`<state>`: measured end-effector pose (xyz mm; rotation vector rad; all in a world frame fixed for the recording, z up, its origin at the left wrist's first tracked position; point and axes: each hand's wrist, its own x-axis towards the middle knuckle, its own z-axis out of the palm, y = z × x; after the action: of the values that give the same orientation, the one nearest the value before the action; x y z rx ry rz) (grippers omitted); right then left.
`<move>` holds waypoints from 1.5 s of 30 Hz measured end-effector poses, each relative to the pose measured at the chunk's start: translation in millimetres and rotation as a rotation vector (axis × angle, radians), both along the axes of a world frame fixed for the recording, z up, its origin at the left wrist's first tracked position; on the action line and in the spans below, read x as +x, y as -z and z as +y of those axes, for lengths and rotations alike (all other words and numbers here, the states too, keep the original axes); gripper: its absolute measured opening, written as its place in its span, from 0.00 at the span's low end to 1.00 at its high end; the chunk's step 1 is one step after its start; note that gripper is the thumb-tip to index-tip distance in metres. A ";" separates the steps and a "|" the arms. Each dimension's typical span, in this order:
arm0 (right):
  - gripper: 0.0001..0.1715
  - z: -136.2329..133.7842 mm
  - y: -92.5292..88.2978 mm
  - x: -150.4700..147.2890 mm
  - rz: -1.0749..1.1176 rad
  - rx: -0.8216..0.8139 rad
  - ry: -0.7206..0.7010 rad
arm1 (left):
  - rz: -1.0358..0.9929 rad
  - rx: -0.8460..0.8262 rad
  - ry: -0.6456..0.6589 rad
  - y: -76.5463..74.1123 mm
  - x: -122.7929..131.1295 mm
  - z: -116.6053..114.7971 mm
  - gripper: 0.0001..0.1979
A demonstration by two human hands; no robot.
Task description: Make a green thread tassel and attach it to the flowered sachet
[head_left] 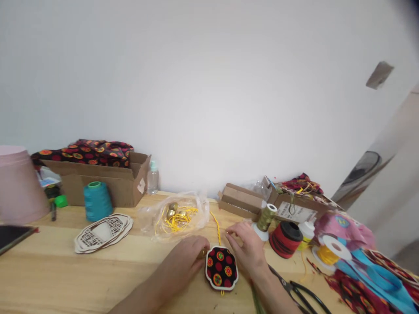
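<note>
A padded fabric pendant [221,268], black with bright flower rounds and a white scalloped rim, lies on the table between my hands. Yellow twisted cord [216,224] runs up from its top edge, and a small yellow loop [222,293] shows at the bottom. My left hand [186,264] is closed beside the pendant's left edge, its fingertips round a small brass-coloured bell [203,253] that is mostly covered. To the upper right of the pendant, my right hand [248,246] pinches thumb and finger together; whatever is between them is too small to make out.
A plastic bag [150,226] with brass bells and yellow cords lies ahead. Wooden cutouts [104,233] and a teal thread cone [97,203] are left. Black scissors [290,286] lie by my right forearm, near thread spools [286,239], ribbon [376,274] and cardboard boxes [242,199].
</note>
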<state>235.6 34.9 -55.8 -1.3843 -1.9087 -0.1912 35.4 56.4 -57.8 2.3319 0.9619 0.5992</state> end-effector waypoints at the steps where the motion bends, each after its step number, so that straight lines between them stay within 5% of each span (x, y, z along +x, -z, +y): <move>1: 0.08 -0.8 -0.3 -1.7 -0.007 0.002 0.009 | 0.003 0.005 0.014 -1.3 1.2 0.5 0.05; 6: 0.11 -3.8 -5.5 -4.6 -0.031 -0.047 0.022 | 0.033 0.089 -0.015 -3.7 -3.4 8.4 0.08; 16: 0.05 -8.2 -9.5 8.3 -0.217 -0.277 -0.291 | 0.102 0.144 -0.104 7.4 -16.4 25.2 0.13; 25: 0.11 -4.2 -3.1 3.4 -0.084 -0.201 -0.165 | 0.012 0.102 -0.149 -1.4 -24.7 24.0 0.13; 33: 0.10 0.6 8.5 0.2 0.023 -0.052 -0.089 | -0.131 0.333 -0.561 0.2 -65.9 52.4 0.09; 45: 0.11 2.0 12.1 -4.9 0.051 -0.040 -0.104 | 0.129 0.460 -0.569 15.1 -58.6 50.6 0.12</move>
<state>230.7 36.9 -67.9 -1.2999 -1.9451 -0.0668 -23.2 107.0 -72.9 2.4999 1.7267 0.9857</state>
